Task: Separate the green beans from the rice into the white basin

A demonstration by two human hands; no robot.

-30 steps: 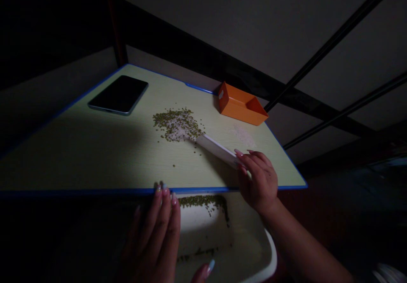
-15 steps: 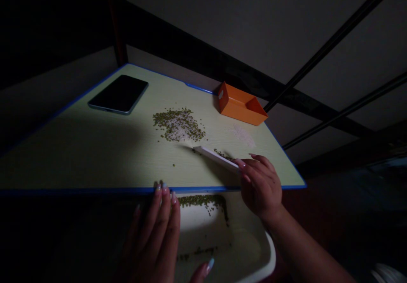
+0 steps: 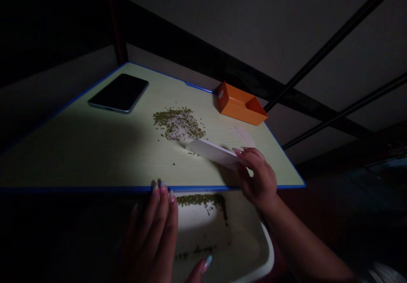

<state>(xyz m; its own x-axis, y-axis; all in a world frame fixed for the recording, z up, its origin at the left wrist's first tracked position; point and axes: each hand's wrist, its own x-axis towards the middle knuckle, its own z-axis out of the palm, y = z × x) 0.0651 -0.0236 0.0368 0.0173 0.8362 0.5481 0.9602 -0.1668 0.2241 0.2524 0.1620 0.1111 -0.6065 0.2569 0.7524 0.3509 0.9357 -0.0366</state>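
My right hand (image 3: 259,177) pinches one end of a flat white card (image 3: 214,152), whose far end is tilted on the tabletop just in front of a mixed pile of green beans (image 3: 170,119) and white grains (image 3: 180,131). A few loose beans lie near the card's lower edge. My left hand (image 3: 159,232) has its fingers stretched out, their tips by the blue table edge and the thumb apart, holding nothing. Below it and to the right, a white tub (image 3: 267,253) contains green beans (image 3: 200,200) along its far inner side; my left hand hides part of it.
The pale green table (image 3: 95,155) has a blue rim. A dark-screened tablet (image 3: 120,93) lies at the far left. At the far right stands an orange box (image 3: 241,109), with a small patch of white grains (image 3: 243,135) in front of it. A wall rises behind.
The card first came toward me, away from the pile, with beans showing behind it. Now it has gone back toward the pile, its broad face tilted toward me. My left hand stays nearly still.
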